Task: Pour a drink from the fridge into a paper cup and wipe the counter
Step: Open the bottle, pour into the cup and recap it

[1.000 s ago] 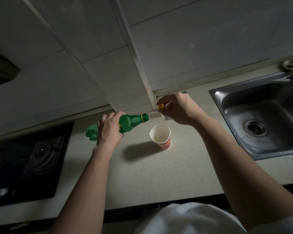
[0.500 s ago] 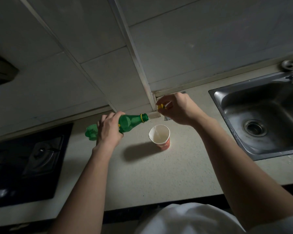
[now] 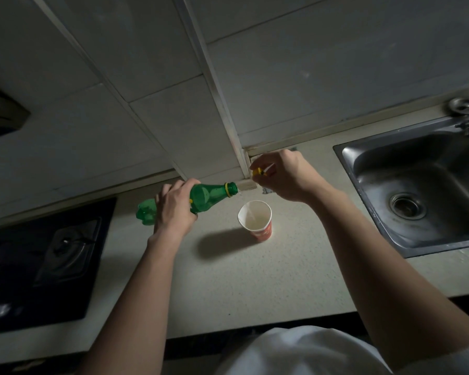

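Now left hand (image 3: 173, 209) fingers wrap green bottle (image 3: 209, 194), tipped so mouth overhangs paper cup (image 3: 255, 219) — right hand (image 3: 284, 175) pinches yellow cap (image 3: 257, 172), kept clear — ready for recapping.

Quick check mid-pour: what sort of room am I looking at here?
A home kitchen, most likely: steel sink set in the counter, black gas hob, tiled wall behind.
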